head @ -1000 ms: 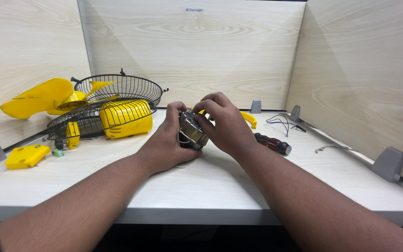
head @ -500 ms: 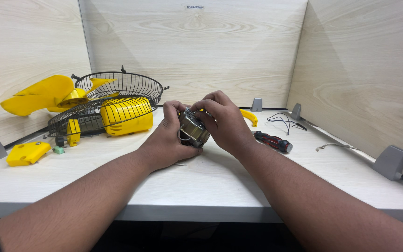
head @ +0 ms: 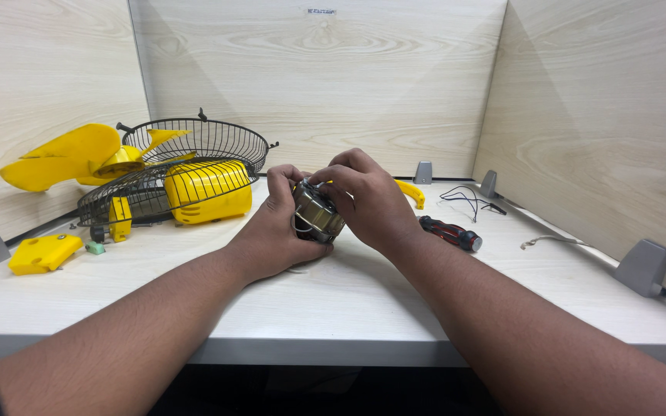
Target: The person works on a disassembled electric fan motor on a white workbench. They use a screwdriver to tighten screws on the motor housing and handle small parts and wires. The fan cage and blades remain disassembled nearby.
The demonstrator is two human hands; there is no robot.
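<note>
A small metal fan motor (head: pixel 316 213) with copper windings and thin white wires is held just above the white desk (head: pixel 348 308) at its middle. My left hand (head: pixel 275 231) cups it from the left and below. My right hand (head: pixel 371 199) grips it from the right, with fingers curled over its top. Both hands touch the motor, and much of it is hidden by my fingers.
At the left lie a yellow fan housing (head: pixel 202 190), two black wire guards (head: pixel 194 142), yellow fan blades (head: pixel 67 154) and a yellow bracket (head: pixel 40 253). A red-and-black screwdriver (head: pixel 450 233), a curved yellow piece (head: pixel 412 191) and loose black wires (head: pixel 464 199) lie to the right. Wooden partitions enclose the desk.
The motor has been turned a little between my hands, and my fingers have shifted on it. Everything on the desk stays where it was.
</note>
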